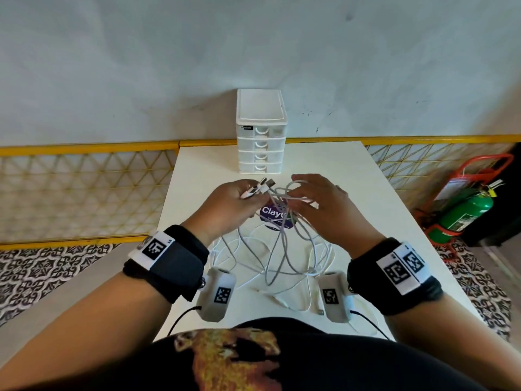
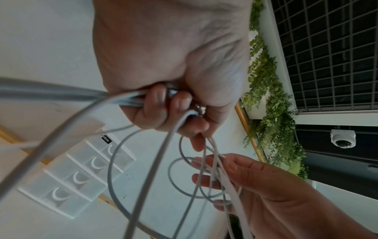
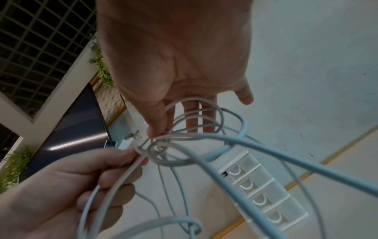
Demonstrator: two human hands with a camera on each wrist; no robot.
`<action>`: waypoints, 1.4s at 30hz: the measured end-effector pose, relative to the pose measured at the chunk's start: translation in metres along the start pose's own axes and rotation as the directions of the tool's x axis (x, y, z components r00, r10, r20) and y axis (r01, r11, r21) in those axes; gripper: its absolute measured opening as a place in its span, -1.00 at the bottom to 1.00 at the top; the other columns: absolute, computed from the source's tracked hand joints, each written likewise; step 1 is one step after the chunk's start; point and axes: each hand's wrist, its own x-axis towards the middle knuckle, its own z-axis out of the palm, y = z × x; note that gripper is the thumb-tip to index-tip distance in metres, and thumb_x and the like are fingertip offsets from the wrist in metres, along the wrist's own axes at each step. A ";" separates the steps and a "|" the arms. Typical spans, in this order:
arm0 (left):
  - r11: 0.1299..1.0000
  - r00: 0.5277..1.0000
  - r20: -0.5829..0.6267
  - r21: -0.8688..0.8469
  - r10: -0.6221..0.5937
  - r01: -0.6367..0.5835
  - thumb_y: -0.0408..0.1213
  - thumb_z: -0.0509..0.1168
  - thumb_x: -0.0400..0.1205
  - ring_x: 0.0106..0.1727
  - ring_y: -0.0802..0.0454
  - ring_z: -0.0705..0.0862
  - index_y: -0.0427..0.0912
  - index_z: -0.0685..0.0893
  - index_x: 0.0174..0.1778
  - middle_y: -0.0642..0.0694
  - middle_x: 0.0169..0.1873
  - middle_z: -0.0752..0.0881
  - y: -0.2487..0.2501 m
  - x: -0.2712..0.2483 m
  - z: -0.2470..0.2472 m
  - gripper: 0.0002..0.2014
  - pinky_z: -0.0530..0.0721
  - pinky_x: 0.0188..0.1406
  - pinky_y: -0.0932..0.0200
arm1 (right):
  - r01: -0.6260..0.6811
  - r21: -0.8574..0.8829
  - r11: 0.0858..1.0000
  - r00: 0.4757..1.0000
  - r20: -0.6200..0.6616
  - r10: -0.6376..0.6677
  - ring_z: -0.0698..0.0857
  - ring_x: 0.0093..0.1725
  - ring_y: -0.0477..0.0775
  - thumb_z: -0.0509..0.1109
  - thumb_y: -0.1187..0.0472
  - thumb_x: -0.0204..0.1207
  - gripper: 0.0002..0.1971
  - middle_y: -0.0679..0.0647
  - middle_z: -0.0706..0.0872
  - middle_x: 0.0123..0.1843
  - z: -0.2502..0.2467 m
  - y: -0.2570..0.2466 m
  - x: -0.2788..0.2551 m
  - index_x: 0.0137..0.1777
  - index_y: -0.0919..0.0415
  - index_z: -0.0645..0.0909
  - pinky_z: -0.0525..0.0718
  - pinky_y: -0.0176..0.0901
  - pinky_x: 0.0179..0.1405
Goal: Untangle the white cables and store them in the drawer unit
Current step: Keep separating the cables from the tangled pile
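Note:
A tangle of white cables (image 1: pixel 279 258) lies on the white table (image 1: pixel 366 207), with loops lifted between my hands. My left hand (image 1: pixel 239 197) grips a bundle of cable ends, and their USB plugs (image 1: pixel 263 184) stick out toward the drawer unit (image 1: pixel 260 153). The left wrist view shows its fingers (image 2: pixel 174 105) curled round the cables (image 2: pixel 61 92). My right hand (image 1: pixel 310 193) is in the knot beside it. In the right wrist view its thumb (image 3: pixel 157 127) pinches strands of the cables (image 3: pixel 266 151) while the other fingers are straight. The four drawers (image 3: pixel 263 190) are all closed.
A purple printed card (image 1: pixel 272 214) lies on the table under the raised cables. Loose cable ends (image 1: pixel 318 310) trail near the front edge. A yellow mesh railing (image 1: pixel 84 149) runs behind the table. A green fire extinguisher (image 1: pixel 465 215) stands on the floor at the right.

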 end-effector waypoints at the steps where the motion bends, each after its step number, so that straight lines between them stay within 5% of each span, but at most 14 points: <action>1: 1.000 1.000 -0.006 0.021 0.019 -0.019 -0.11 0.34 0.67 -0.54 0.39 0.54 -0.02 0.71 -0.03 0.16 -0.42 0.63 0.000 -0.001 -0.002 -0.90 0.37 -0.52 0.53 | -0.018 0.039 0.999 1.000 -0.012 0.019 0.61 0.31 -0.17 0.40 0.02 0.51 -0.83 -0.28 0.61 0.26 0.000 0.000 0.000 -0.13 -0.38 0.71 0.40 0.09 0.48; 4: 0.998 0.999 -0.026 0.062 0.032 -0.030 -0.16 0.26 0.71 -0.48 0.30 0.52 0.07 0.72 0.08 0.10 -0.31 0.70 -0.004 -0.001 -0.012 -0.86 0.35 -0.54 0.48 | -0.061 0.125 0.990 0.993 -0.093 0.073 0.63 0.22 -0.13 0.37 0.23 0.58 -0.85 -0.14 0.68 0.09 -0.006 -0.001 0.002 -0.03 0.08 0.79 0.44 -0.50 0.22; 7: 0.999 1.000 0.003 -0.050 0.015 -0.015 -0.14 0.30 0.66 -0.31 0.24 0.59 0.21 0.76 -0.05 0.06 -0.14 0.80 -0.008 -0.001 -0.015 -0.85 0.47 -0.26 0.32 | -0.073 0.160 0.984 0.990 -0.108 0.091 0.66 0.15 -0.05 0.27 0.26 0.64 -0.80 -0.02 0.73 0.08 -0.015 -0.005 0.004 -0.06 0.16 0.74 0.53 -0.25 0.23; 9: 0.993 1.000 0.022 -0.119 0.017 -0.014 -0.05 0.33 0.65 -0.45 0.34 0.56 0.17 0.78 -0.05 0.04 -0.20 0.77 -0.006 -0.003 -0.013 -0.89 0.47 -0.29 0.21 | -0.096 0.182 0.979 0.989 -0.093 0.115 0.68 0.15 -0.01 0.24 0.24 0.66 -0.79 0.01 0.75 0.05 -0.016 -0.010 0.005 -0.02 0.14 0.73 0.55 -0.10 0.28; 14: 0.989 0.998 -0.049 -0.141 0.047 -0.053 0.05 0.32 0.62 -0.58 0.34 0.50 -0.04 0.73 -0.06 0.05 -0.39 0.68 0.001 -0.006 -0.002 -0.76 0.41 -0.44 0.35 | -0.047 0.198 0.979 0.995 -0.080 0.064 0.71 0.11 -0.04 0.31 0.19 0.63 -0.83 -0.01 0.73 0.05 -0.009 -0.023 0.010 0.01 0.13 0.74 0.57 -0.16 0.25; 18: 0.993 0.985 -0.170 -0.112 0.004 -0.023 0.01 0.35 0.63 -0.57 0.27 0.47 -0.15 0.77 -0.16 0.12 -0.59 0.59 0.001 0.001 -0.001 -0.72 0.40 -0.40 0.24 | -0.010 0.256 0.967 0.999 -0.036 0.020 0.71 0.00 -0.08 0.34 0.19 0.63 -0.84 -0.04 0.74 -0.06 -0.008 -0.027 0.012 -0.04 0.17 0.75 0.56 -0.25 0.11; 24: 0.984 0.994 -0.105 -0.176 -0.011 -0.008 -0.03 0.27 0.69 -0.59 0.25 0.43 -0.16 0.71 0.09 0.18 -0.68 0.49 -0.005 0.003 -0.013 -0.72 0.38 -0.50 0.32 | -0.069 0.376 0.924 0.989 -0.094 0.112 0.76 0.00 0.04 0.17 0.14 0.72 -0.69 0.05 0.82 -0.07 -0.003 -0.015 0.015 -0.11 0.25 0.68 0.62 -0.02 0.17; 26: 0.983 0.995 -0.094 -0.184 -0.014 -0.003 0.02 0.28 0.68 -0.57 0.23 0.45 -0.08 0.71 0.05 0.18 -0.67 0.51 -0.008 0.004 -0.015 -0.74 0.42 -0.45 0.31 | -0.055 0.459 0.887 0.983 -0.130 0.128 0.78 -0.02 0.05 0.11 0.15 0.75 -0.66 0.05 0.84 -0.08 -0.003 -0.012 0.016 -0.11 0.34 0.60 0.65 -0.12 0.14; 29: 0.971 0.993 -0.115 -0.239 -0.028 0.000 0.15 0.37 0.57 -0.58 0.23 0.39 0.04 0.64 -0.14 0.21 -0.69 0.48 -0.009 0.004 -0.014 -0.75 0.35 -0.46 0.13 | -0.023 0.424 0.905 0.986 -0.141 0.092 0.76 0.01 -0.12 0.16 0.13 0.72 -0.66 -0.06 0.83 -0.10 -0.005 -0.015 0.017 -0.29 0.16 0.56 0.60 -0.32 0.10; 33: 0.991 0.986 -0.160 -0.135 -0.037 0.015 -0.07 0.41 0.60 -0.64 0.27 0.43 0.04 0.61 -0.25 0.23 -0.72 0.48 -0.004 0.005 -0.009 -0.85 0.32 -0.48 0.19 | -0.001 0.362 0.932 0.993 -0.110 0.044 0.72 0.07 -0.04 0.22 0.03 0.64 -0.64 -0.02 0.81 -0.06 -0.001 -0.019 0.022 -0.42 -0.12 0.56 0.59 0.00 0.22; 35: 0.978 0.988 -0.145 -0.206 -0.055 0.024 -0.10 0.42 0.60 -0.70 0.20 0.33 0.02 0.60 -0.27 0.18 -0.76 0.40 -0.005 0.007 -0.009 -0.83 0.24 -0.51 0.12 | -0.038 0.330 0.943 0.997 -0.056 0.059 0.72 0.07 -0.03 0.29 0.04 0.63 -0.76 0.01 0.80 -0.04 0.003 -0.024 0.022 -0.29 -0.09 0.62 0.60 -0.12 0.20; 38: 0.928 0.991 -0.109 -0.373 -0.072 0.027 -0.06 0.42 0.57 -0.64 0.10 0.18 -0.01 0.61 -0.21 0.13 -0.69 0.30 -0.009 0.008 -0.011 -0.84 0.13 -0.52 0.17 | -0.044 0.235 0.971 0.994 0.109 0.019 0.71 -0.06 -0.24 0.45 0.16 0.52 -0.95 -0.08 0.79 -0.09 0.011 -0.032 0.018 -0.13 0.05 0.62 0.53 -0.59 -0.11; 42: 0.924 0.995 -0.091 -0.383 -0.042 0.004 0.02 0.43 0.54 -0.67 0.18 0.25 -0.03 0.60 -0.17 0.15 -0.68 0.36 -0.012 0.005 -0.014 -0.77 0.20 -0.53 0.18 | -0.068 0.274 0.959 0.993 0.115 0.037 0.66 -0.33 -0.18 0.51 0.31 0.44 -0.80 0.07 0.76 -0.18 0.022 -0.036 0.016 -0.03 0.08 0.59 0.56 -0.41 -0.31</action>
